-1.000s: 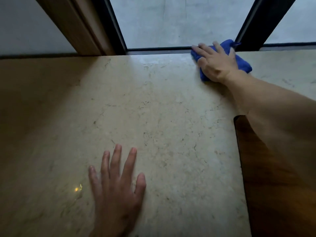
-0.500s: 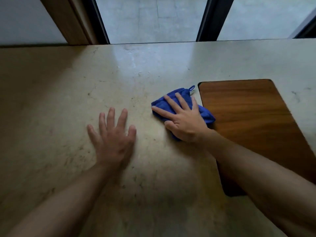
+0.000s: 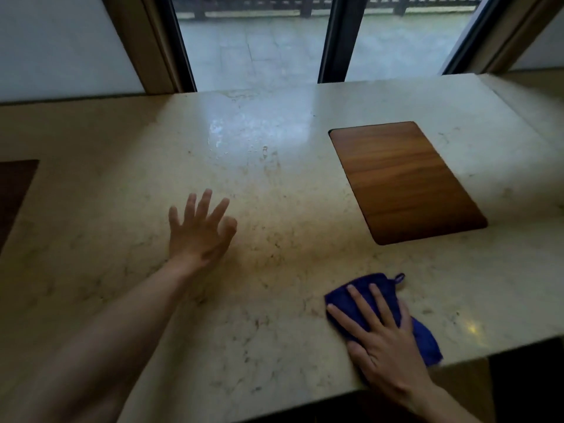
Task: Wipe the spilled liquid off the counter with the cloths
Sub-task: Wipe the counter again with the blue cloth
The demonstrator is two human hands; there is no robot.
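Observation:
A folded blue cloth (image 3: 427,340) with a small hanging loop lies on the beige marble counter (image 3: 274,300) near its front edge. My right hand (image 3: 381,334) presses flat on the cloth, fingers spread. Left of centre, my left hand (image 3: 200,227) rests on the bare counter with fingers apart and slightly lifted, holding nothing. A wet, shiny patch with droplets (image 3: 241,138) glistens on the counter further back, towards the window.
A brown wooden board (image 3: 403,178) is set flush into the counter at the right. A dark mat (image 3: 12,190) shows at the left edge. A window with dark frames (image 3: 332,41) runs along the back. The counter's front edge drops off at bottom right.
My right hand has dragged the blue cloth from the back by the window towards me, past the wooden board to the front edge. The view has pulled back and my left hand lifted slightly.

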